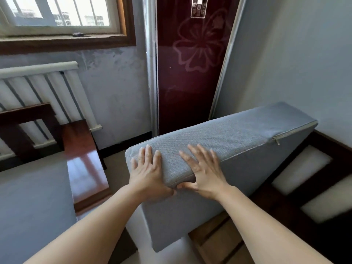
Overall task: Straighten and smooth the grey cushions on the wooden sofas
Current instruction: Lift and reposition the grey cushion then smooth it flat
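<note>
A thick grey cushion stands on its long edge in front of me, tilted, with a zip at its far right end. My left hand lies with spread fingers over the cushion's upper narrow side near the left corner, its thumb on the near face. My right hand lies beside it the same way, and its thumb dents the fabric just under the seam. Below and to the right is the dark wooden sofa frame, its bare slats showing under the cushion. A second grey cushion lies flat on the left sofa.
The left sofa's glossy wooden armrest runs between the two sofas. A tall maroon air conditioner stands in the corner behind the cushion. A white radiator hangs under the window. The wall is close on the right.
</note>
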`<action>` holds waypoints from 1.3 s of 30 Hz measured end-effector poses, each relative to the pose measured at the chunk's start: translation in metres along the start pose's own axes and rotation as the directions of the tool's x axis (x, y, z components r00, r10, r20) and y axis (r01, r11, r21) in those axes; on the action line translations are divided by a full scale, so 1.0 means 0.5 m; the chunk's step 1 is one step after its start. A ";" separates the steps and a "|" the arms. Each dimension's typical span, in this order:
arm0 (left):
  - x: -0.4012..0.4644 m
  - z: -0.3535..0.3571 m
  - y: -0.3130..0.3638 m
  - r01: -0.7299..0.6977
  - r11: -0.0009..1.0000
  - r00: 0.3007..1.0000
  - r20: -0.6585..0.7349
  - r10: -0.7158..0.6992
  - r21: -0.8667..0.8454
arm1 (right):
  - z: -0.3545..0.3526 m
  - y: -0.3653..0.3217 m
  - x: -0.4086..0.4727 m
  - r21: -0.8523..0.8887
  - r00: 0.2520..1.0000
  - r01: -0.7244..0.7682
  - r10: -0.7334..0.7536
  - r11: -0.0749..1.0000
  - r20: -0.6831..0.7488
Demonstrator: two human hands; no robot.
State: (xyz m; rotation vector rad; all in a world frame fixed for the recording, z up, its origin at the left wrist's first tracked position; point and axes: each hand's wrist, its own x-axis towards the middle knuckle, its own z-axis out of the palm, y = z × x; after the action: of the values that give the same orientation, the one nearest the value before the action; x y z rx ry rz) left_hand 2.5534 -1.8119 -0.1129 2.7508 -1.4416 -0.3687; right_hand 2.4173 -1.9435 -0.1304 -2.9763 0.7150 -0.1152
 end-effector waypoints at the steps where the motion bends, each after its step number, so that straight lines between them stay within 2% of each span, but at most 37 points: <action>1: 0.010 -0.005 0.003 -0.026 1.000 0.999 0.020 0.026 0.006 | 0.002 0.007 -0.005 0.005 0.999 -0.050 0.050 0.999 -0.008; 5: 0.059 -0.024 0.014 -0.109 0.994 0.990 0.088 0.108 0.013 | 0.008 0.042 -0.010 0.077 0.985 -0.157 0.161 0.985 -0.057; 10: 0.138 -0.036 0.044 -0.139 0.990 0.986 0.099 0.136 0.024 | 0.005 0.094 0.063 0.085 0.995 -0.070 0.075 0.994 -0.063; 16: 0.197 -0.051 0.035 -0.053 0.996 0.993 0.101 0.060 -0.067 | -0.002 0.128 0.159 0.082 0.997 0.042 -0.036 0.996 -0.065; 23: 0.249 -0.052 0.015 -0.084 0.991 0.991 0.092 0.093 -0.104 | 0.005 0.132 0.217 0.093 0.998 0.039 -0.034 0.995 -0.057; 30: 0.285 -0.050 -0.006 -0.201 0.966 0.970 0.102 0.219 -0.162 | -0.007 0.124 0.242 0.061 1.000 0.016 -0.017 0.998 0.014; 39: 0.327 -0.052 -0.035 -0.217 0.955 0.958 0.145 0.249 -0.201 | -0.004 0.113 0.279 0.069 0.998 -0.002 -0.002 0.998 0.061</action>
State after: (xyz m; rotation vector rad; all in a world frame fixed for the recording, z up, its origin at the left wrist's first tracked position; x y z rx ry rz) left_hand 2.6626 -1.9372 -0.1224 2.4214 -1.6554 -0.7011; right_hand 2.5153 -2.0575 -0.1262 -2.9007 0.6893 -0.0483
